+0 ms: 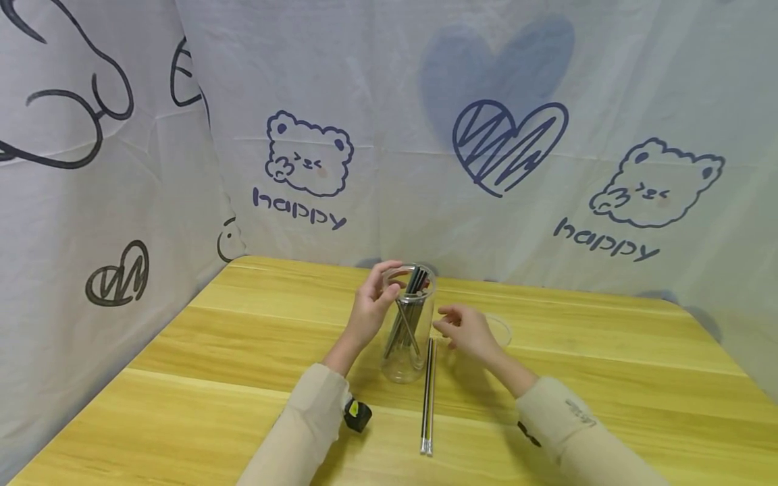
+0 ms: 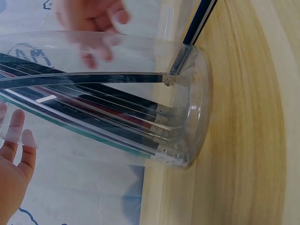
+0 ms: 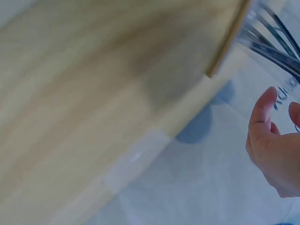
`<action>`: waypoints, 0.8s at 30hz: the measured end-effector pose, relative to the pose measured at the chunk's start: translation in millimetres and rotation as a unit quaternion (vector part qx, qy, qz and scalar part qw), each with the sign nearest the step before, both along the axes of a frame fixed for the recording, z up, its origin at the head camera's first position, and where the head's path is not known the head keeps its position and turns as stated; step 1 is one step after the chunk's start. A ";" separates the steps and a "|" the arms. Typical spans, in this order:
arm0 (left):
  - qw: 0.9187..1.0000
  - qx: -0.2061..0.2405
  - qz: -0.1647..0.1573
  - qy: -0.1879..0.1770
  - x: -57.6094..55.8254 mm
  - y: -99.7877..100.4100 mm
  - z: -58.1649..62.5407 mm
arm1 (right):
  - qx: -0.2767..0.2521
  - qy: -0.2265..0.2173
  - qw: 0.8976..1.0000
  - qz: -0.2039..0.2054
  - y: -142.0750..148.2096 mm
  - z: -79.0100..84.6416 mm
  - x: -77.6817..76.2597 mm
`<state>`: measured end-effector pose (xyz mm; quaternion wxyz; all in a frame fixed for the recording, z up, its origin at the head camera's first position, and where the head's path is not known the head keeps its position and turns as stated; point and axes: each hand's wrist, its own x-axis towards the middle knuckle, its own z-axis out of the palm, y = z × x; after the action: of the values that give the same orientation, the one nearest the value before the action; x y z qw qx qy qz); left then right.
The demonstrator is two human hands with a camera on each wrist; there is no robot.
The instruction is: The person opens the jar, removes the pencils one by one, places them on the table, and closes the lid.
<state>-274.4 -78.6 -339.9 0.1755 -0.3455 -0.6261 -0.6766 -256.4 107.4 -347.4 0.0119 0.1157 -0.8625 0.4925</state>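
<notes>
A tall clear jar [image 1: 401, 370] stands on the table, and my left hand [image 1: 369, 307] grips it by the upper side, thumb in front of the rim. Inside lean several dark pencils [image 2: 117, 115], their ferrule ends down at the jar's base. To the right of the jar, apart from it, my right hand [image 1: 471, 332] hovers with loosely bent fingers and nothing in them. Two more pencils lie side by side on the table just right of the jar: a black pencil [image 1: 426, 398] and a lighter brownish pencil [image 1: 432, 398], ferrules towards me.
Behind my right hand lies a clear round lid [image 1: 502, 329], partly hidden by the hand. The wooden table [image 1: 243, 337] ends at a white cloth backdrop [image 1: 389, 135] with printed bears and hearts, which also hangs along the left side.
</notes>
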 end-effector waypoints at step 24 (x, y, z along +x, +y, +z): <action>1.000 -0.006 0.003 -0.004 1.9 -0.8 0.0 | -0.098 0.241 0.966 0.008 -9.8 60.5 12.8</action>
<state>-272.5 -79.4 -339.9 0.1725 -0.3418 -0.6315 -0.6742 -243.6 97.6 -286.8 0.2264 0.2359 -0.7808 0.5323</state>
